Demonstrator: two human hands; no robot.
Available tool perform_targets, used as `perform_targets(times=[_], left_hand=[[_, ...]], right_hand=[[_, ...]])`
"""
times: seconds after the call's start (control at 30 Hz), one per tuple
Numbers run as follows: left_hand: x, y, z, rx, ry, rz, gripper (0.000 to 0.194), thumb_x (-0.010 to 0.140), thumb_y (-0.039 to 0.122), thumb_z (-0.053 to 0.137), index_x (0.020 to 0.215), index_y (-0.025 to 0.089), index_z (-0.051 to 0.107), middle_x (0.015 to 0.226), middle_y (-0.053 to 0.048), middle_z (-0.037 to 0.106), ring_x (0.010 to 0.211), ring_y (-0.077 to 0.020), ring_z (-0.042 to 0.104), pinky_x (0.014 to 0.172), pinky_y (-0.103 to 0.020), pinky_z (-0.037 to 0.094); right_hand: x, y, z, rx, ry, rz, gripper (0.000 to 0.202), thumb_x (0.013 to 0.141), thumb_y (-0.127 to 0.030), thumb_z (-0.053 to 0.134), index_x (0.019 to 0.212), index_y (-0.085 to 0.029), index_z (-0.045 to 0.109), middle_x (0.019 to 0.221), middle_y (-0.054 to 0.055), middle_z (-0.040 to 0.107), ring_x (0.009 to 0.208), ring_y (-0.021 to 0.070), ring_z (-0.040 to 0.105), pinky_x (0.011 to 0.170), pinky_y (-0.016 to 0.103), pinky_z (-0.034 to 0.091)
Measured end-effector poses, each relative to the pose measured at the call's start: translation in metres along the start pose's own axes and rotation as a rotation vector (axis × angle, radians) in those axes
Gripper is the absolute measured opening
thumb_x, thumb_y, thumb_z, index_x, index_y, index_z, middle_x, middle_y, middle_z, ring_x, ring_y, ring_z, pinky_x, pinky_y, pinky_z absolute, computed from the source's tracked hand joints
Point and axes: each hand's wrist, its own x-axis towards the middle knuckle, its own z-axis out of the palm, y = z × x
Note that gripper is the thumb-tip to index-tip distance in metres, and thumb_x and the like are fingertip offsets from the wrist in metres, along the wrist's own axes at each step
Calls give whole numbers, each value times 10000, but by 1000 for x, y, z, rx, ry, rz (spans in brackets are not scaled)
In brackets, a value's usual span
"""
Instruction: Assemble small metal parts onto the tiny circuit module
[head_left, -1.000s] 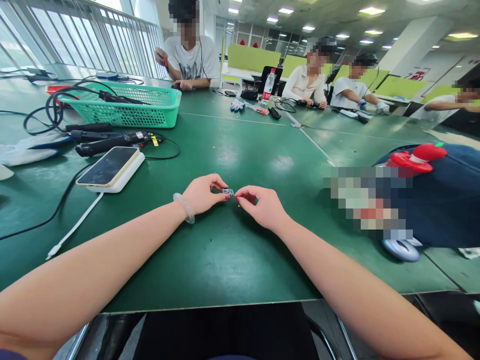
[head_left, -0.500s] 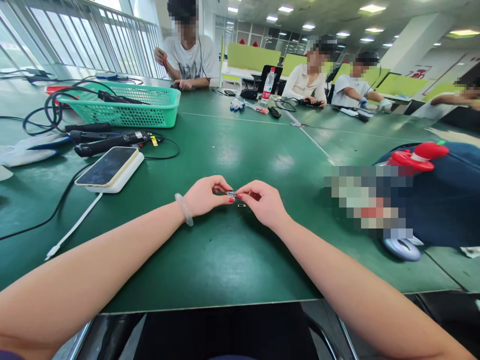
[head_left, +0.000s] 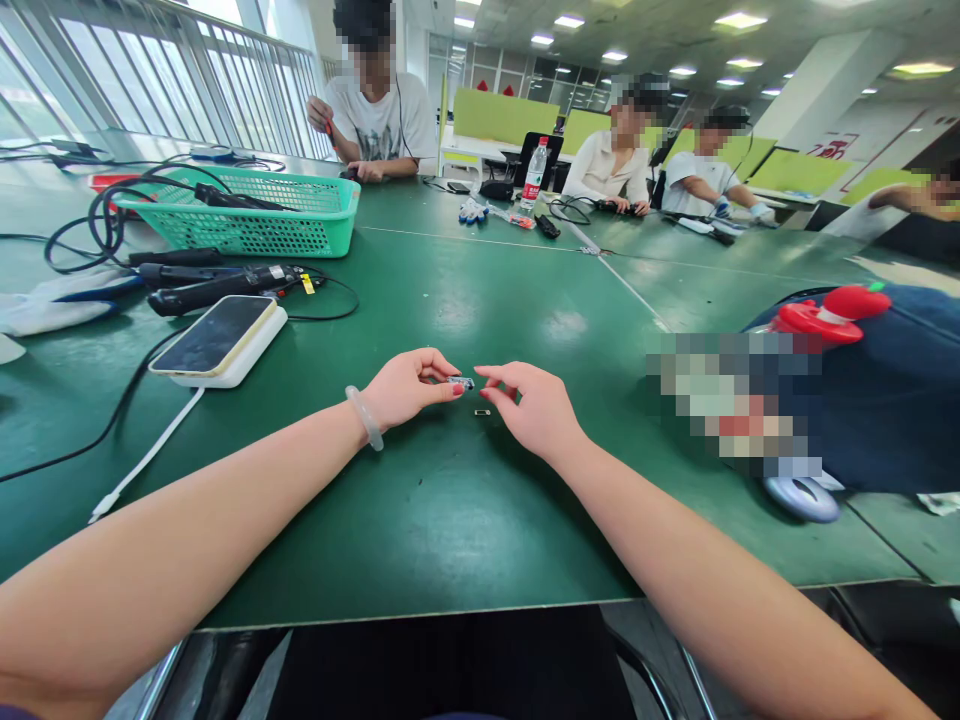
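Note:
My left hand (head_left: 411, 390), with a pale bangle (head_left: 364, 418) on its wrist, pinches a small silvery part (head_left: 462, 383) between thumb and fingers. The part looks like a tiny circuit board or metal piece; it is too small to name surely. Just to its right, my right hand (head_left: 534, 402) has thumb and forefinger apart with nothing between them. A tiny dark rectangular piece with a light rim (head_left: 482, 413) lies on the green table (head_left: 450, 510), below the gap between my hands.
A phone (head_left: 214, 335) rests on a white block at left, near a black cabled tool (head_left: 217, 288) and a green basket (head_left: 262, 215). A dark blue bag or cap (head_left: 885, 400) and a lilac ring-shaped object (head_left: 801, 498) are at right. Co-workers sit across, near a bottle (head_left: 534, 178).
My right hand has let go of the small silvery part and moved slightly right, its fingers parting. The part stays in my left hand, which has shifted slightly left.

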Motion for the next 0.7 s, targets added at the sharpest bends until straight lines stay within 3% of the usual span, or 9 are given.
perform_targets(times=[0.27,0.7], left_hand=[[0,-2,-1,102,9,28,317,613,342,742,811,139,600,840,-73,689,747,-168,628,743,-355,488],[1,-5,-2,154,4,45,336,629,365,729,841,135,605,855,-83,690,769,-180,632,756,-369,496]], right_hand=[[3,4,0,-126,-356,133,41,777,-215,624,777,-215,664,773,-4,602,687,115,520,630,245,399],[4,7,5,-78,-360,83,154,841,-184,536,776,-211,673,791,2,588,739,111,531,680,235,385]])
